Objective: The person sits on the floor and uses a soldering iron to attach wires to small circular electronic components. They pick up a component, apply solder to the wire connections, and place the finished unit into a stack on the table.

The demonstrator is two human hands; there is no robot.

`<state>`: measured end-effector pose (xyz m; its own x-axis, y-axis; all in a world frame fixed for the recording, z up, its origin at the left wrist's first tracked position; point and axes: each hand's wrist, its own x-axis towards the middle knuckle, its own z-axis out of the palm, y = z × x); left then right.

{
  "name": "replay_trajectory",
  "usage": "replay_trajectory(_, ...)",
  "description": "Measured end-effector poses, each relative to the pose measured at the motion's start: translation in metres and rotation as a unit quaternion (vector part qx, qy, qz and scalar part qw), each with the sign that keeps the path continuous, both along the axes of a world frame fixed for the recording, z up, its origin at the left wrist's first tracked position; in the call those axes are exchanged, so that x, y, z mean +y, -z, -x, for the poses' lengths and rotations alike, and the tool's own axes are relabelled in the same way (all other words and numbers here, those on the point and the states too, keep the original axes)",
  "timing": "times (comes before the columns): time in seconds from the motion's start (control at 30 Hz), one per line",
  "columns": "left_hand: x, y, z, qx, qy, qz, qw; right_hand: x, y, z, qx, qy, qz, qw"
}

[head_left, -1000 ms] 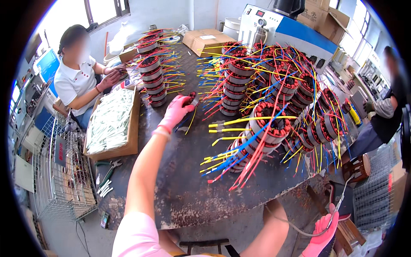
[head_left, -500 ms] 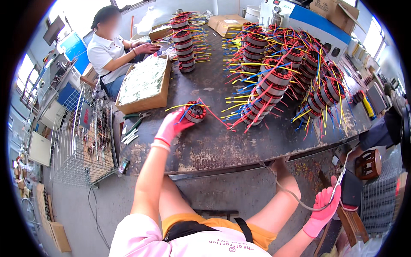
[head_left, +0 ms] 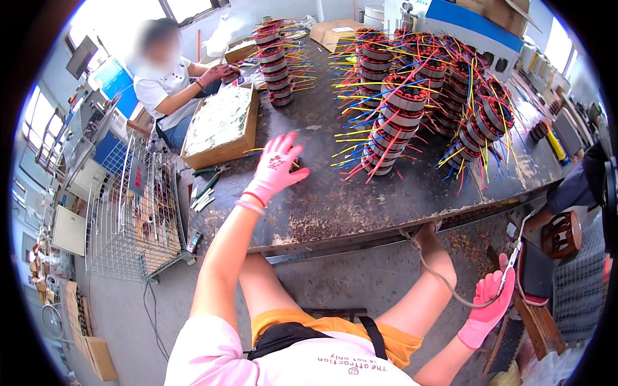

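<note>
My left hand point(head_left: 277, 168), in a pink glove, is over the table with its fingers spread. Beneath it a small wire-wound motor stator is mostly hidden; one yellow lead point(head_left: 252, 152) pokes out beside the glove. Whether the palm touches the stator I cannot tell. Low on the right, below the table edge, my gloved right hand point(head_left: 490, 302) is closed round a slim silver corded tool point(head_left: 513, 260). Its thin end points up toward another person's hand point(head_left: 537, 220), and its grey cord point(head_left: 444, 289) loops back to the table edge.
Stacked stators point(head_left: 400, 122) with red, yellow and blue leads crowd the table's right; another stack point(head_left: 277, 71) stands farther left. Beside a seated co-worker point(head_left: 168, 83) is a cardboard box point(head_left: 222, 149) of white pieces. Pliers point(head_left: 209, 183) lie near it. A wire cage point(head_left: 132, 225) stands left.
My left hand has lifted its fingers and spread them over the stator, which it now covers. My right hand still holds the corded tool in about the same place. The view has shifted slightly.
</note>
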<state>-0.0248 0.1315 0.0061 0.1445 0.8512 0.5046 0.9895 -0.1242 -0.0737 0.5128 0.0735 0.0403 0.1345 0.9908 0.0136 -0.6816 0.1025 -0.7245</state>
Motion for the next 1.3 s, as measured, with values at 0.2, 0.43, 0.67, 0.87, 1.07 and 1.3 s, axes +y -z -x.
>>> replay_trajectory(0.2,-0.001,-0.027,0.021,-0.218,-0.208,0.265,0.916,-0.004,0.007,-0.014,-0.026,0.015,0.008,1.000)
replay_trajectory(0.43,0.027,-0.034,0.048,0.030,-0.044,0.393,0.918,-0.001,0.001,-0.009,-0.042,0.046,0.032,0.998)
replay_trajectory(0.67,0.063,-0.024,0.037,0.149,0.173,0.341,0.912,-0.004,0.003,-0.008,-0.060,0.051,0.030,0.996)
replay_trajectory(0.87,0.083,-0.045,0.019,0.329,0.275,0.039,0.902,-0.003,0.005,-0.004,-0.038,0.029,0.029,0.998)
replay_trajectory(1.07,0.036,-0.027,-0.020,-0.034,-0.245,0.288,0.925,-0.005,0.013,-0.015,-0.031,0.008,0.017,0.999)
replay_trajectory(1.3,0.035,0.012,-0.051,-0.151,-0.274,0.279,0.908,0.003,0.000,0.013,-0.019,0.026,0.058,0.998)
